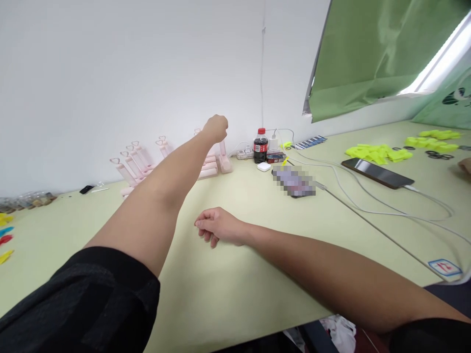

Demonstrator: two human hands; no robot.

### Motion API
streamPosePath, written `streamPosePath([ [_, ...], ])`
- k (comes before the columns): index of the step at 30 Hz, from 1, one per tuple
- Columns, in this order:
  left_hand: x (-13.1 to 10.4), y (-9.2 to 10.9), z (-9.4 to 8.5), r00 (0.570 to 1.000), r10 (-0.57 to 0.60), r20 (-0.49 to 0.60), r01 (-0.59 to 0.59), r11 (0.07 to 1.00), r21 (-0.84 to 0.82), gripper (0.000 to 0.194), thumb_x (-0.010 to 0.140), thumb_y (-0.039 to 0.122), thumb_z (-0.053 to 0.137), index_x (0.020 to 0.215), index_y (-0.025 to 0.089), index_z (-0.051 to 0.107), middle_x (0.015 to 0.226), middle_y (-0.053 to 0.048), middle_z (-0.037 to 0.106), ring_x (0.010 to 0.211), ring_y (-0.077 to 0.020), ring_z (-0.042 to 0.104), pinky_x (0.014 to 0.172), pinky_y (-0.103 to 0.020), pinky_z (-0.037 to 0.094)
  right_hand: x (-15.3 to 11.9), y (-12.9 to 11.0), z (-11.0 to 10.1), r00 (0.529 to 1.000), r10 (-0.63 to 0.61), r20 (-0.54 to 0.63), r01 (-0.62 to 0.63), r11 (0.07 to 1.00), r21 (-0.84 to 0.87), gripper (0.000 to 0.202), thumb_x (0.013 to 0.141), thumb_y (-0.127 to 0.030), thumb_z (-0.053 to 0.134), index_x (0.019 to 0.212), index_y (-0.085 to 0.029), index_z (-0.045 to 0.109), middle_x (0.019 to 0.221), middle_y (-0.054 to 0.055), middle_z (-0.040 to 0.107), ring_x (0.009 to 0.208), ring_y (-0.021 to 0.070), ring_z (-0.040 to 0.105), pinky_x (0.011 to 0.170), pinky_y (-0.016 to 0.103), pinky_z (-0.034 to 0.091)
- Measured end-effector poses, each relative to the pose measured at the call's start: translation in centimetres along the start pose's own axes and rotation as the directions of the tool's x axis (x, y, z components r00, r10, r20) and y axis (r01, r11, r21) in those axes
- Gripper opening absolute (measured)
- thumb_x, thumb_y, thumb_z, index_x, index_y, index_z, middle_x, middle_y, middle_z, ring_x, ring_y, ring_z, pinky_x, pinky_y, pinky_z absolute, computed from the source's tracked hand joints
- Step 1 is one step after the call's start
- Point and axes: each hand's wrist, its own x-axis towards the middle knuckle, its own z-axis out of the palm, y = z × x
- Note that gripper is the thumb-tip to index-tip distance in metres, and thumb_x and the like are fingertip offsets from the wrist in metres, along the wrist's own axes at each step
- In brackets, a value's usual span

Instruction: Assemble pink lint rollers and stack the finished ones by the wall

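My left hand (216, 128) reaches out to the wall with its fingers closed around the top of a pink tube (224, 163). This tube stands upright on a wider base; its top is hidden in my fist. Beside it lie pale pink tubes (208, 169), partly covered by my forearm. Farther left, several pink tubes with heart-shaped loops on top (135, 162) lean near the wall. My right hand (219, 226) rests on the pale green table (235, 284), its fingers loosely curled and a little apart, with nothing in them.
Right of the tubes stand a cola bottle (261, 146), a white case (264, 166) and a power strip (245, 154). A blurred-out phone-like object (293, 181), a cabled phone (378, 172) and yellow pieces (379, 153) lie farther right. Coloured pieces (5, 239) are at the left edge.
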Motion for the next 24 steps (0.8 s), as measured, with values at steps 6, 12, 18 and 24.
streamPosePath([
  [6, -2.2, 1.0, -2.7, 0.988, 0.099, -0.12, -0.104, 0.994, -0.036, 0.039, 0.081, 0.006, 0.053, 0.117, 0.013, 0.066, 0.114, -0.009, 0.066, 0.114, -0.0261, 0.054, 0.101, -0.041, 0.043, 0.2, -0.1, -0.4, 1.0, 0.0, -0.013, 0.001, 0.991, 0.132, 0.011, 0.086, -0.027, 0.06, 0.082, -0.016, 0.06, 0.072, 0.001, 0.06, 0.054, 0.011, 0.056, 0.04, 0.024, 0.054],
  [12, -5.1, 1.2, -2.7, 0.971, 0.229, 0.066, -0.226, 0.973, -0.041, 0.049, 0.085, 0.015, 0.051, 0.133, 0.019, 0.058, 0.137, -0.009, 0.056, 0.121, -0.0251, 0.053, 0.103, -0.036, 0.042, 0.7, 0.1, -0.6, 0.999, -0.012, -0.043, 0.018, 0.989, 0.148, 0.01, 0.087, -0.024, 0.06, 0.081, -0.016, 0.06, 0.069, 0.001, 0.06, 0.051, 0.0105, 0.056, 0.04, 0.025, 0.054],
  [18, -6.5, 2.7, -2.5, 0.966, 0.256, 0.031, -0.254, 0.965, -0.057, 0.034, 0.081, 0.009, 0.051, 0.109, 0.015, 0.071, 0.114, -0.009, 0.07, 0.108, -0.0235, 0.061, 0.092, -0.033, 0.047, 0.3, 0.2, -0.8, 0.999, -0.025, -0.048, 0.033, 0.985, 0.169, 0.012, 0.084, -0.027, 0.066, 0.081, -0.016, 0.062, 0.068, 0.0, 0.061, 0.051, 0.0104, 0.056, 0.043, 0.026, 0.055],
  [24, -11.1, 3.7, -5.2, 0.962, 0.225, -0.152, -0.242, 0.965, -0.105, 0.032, 0.086, 0.011, 0.045, 0.104, 0.018, 0.071, 0.105, -0.006, 0.072, 0.099, -0.0229, 0.063, 0.085, -0.036, 0.048, -0.3, -0.2, -0.5, 0.992, -0.037, -0.121, 0.057, 0.985, 0.165, 0.009, 0.081, -0.023, 0.066, 0.084, -0.016, 0.06, 0.068, 0.0, 0.06, 0.051, 0.0105, 0.056, 0.04, 0.024, 0.052],
])
